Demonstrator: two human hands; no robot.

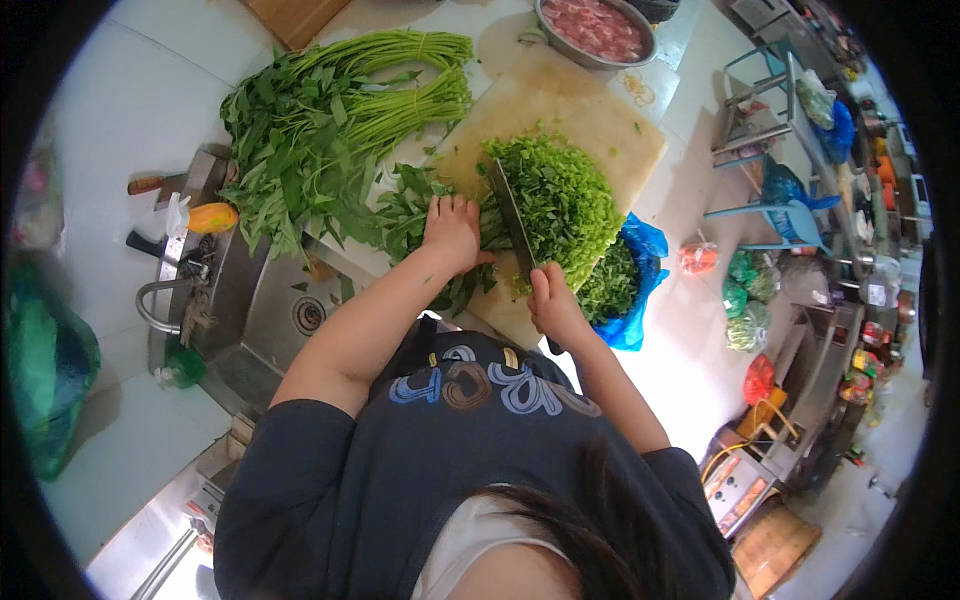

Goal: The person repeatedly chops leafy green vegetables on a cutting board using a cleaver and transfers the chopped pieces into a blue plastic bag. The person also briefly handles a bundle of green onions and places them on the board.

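Note:
My left hand (451,234) holds down a bunch of leafy green stalks (411,206) on a pale cutting board (544,94), its fingers curled over the leaves. In my right hand (556,306) is the handle of a kitchen knife (512,214) with a broad dark blade. The blade lies between the held leaves and a mound of chopped greens (562,199); whether its edge touches the board cannot be seen. Beside the board's right edge, lower down, a blue plastic bag (646,251) lines a container of chopped leaves (611,285).
Uncut greens with banded stems (300,135) lie at the upper left. A metal bowl (581,60) of raw meat stands beyond the board. To the left is a steel sink (262,315) with a faucet (154,300). Blue chairs (784,217) stand on the right.

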